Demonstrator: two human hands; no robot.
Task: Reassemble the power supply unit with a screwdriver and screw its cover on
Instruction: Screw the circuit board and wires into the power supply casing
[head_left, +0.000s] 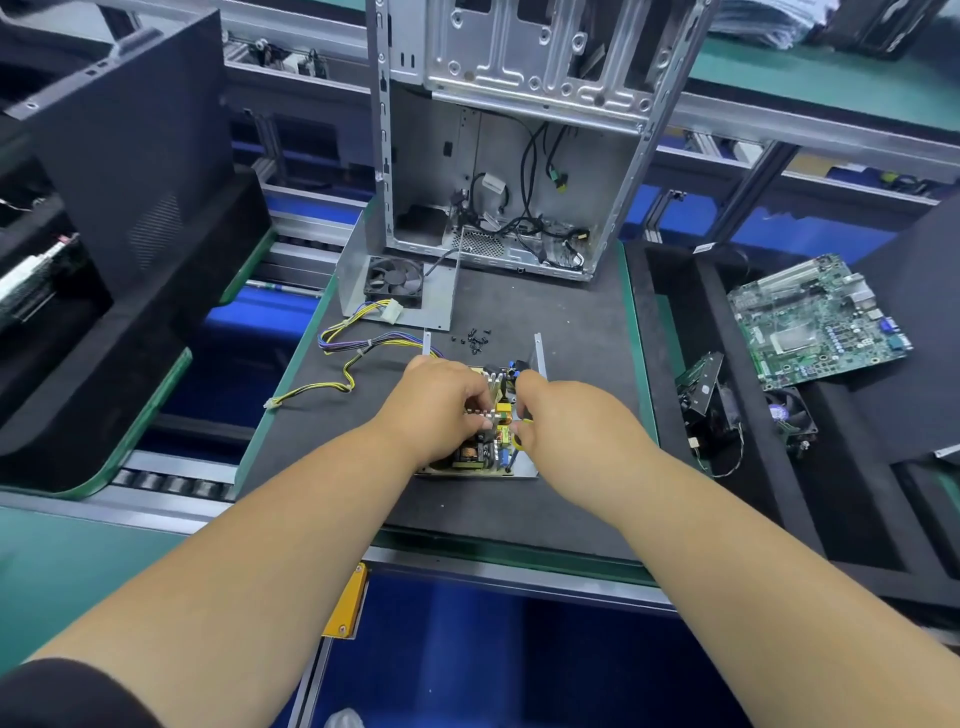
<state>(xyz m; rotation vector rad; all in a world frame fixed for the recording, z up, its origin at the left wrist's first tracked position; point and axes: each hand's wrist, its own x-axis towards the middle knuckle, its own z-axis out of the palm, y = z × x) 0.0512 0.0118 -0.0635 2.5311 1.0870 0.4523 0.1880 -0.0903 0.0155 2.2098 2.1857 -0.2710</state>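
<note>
The open power supply unit (480, 457) lies on the black mat, its circuit board with yellow and copper parts exposed in a metal base tray. My left hand (441, 405) presses down on the board's heat sink. My right hand (561, 415) grips a yellow-handled screwdriver (519, 441), whose dark shaft points down at the board's near right corner. The unit's cover (363, 270), a bent metal sheet with a black fan, stands behind on the mat. A small pile of black screws (475, 340) lies between cover and unit. The unit's coloured cable bundle (353, 353) trails off to the left.
An empty silver computer case (519, 156) stands upright at the back of the mat. To the right, a black tray holds a green motherboard (815, 322), a small fan (789, 415) and other parts. Black panels stand at the left. A conveyor runs beneath.
</note>
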